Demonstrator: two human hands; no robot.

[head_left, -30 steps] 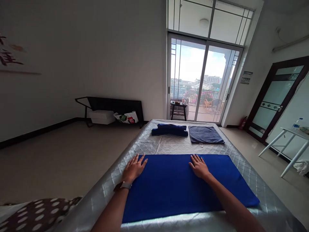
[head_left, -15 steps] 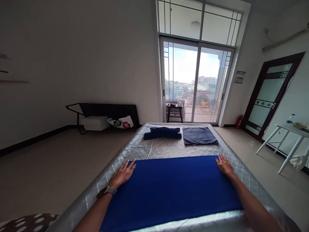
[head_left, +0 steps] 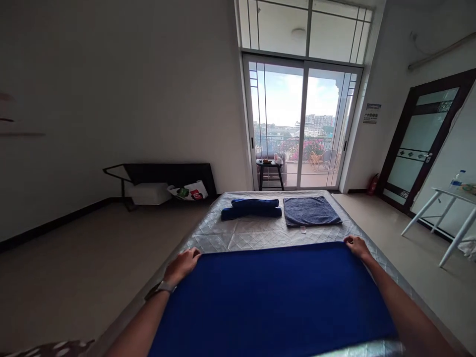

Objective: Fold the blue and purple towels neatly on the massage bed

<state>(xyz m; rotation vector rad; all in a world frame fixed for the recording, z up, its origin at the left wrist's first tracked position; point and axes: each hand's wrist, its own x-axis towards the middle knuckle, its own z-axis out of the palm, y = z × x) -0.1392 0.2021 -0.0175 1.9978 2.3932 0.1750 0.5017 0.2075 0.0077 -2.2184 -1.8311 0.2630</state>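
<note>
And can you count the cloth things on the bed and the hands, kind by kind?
Spread blue cloth: 1
Rolled blue bundle, counted as one: 1
Grey-blue towel: 1
Hands, the left hand and the right hand: 2
Total: 5

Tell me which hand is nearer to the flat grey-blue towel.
Right: the right hand is just short of the towel, at the blue cloth's far right corner; the left hand is farther, at its far left corner.

On the bed [head_left: 256, 238], the cloth [head_left: 271, 297] lay before the rolls [head_left: 253, 209] and the towel [head_left: 311, 211], the rolls left of the towel. Beyond the bed stood the stool [head_left: 270, 164]; the box [head_left: 149, 194] sat left of the bag [head_left: 190, 191].
</note>
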